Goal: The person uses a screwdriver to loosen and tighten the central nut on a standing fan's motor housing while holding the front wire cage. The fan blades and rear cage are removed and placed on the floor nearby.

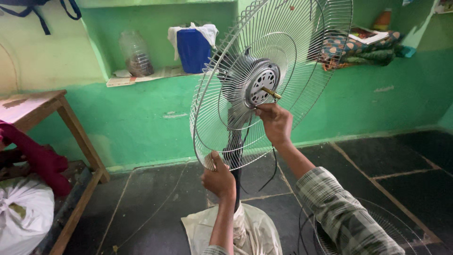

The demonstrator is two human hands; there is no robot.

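Fan guard [245,108], a round wire grille on a standing fan, rises tilted just above both our hands. Our left hand [219,178] is clenched on its lower rim; our right hand [276,122] pinches the wires just below the motor hub [261,85] and its brass shaft [272,93]. Behind the left hand the fan's dark pole [234,151] drops to the floor. Below the right forearm lies a second grille [391,222]. Far left of our hands stands a wooden tabletop [28,106].

The top of the wire fan guard [271,80] runs off the upper edge. The fan stand [234,156] is partly hidden behind the left hand [219,179]. A second grille [377,226], bottom right, is cut off by the frame and covered by the plaid sleeve [344,212].
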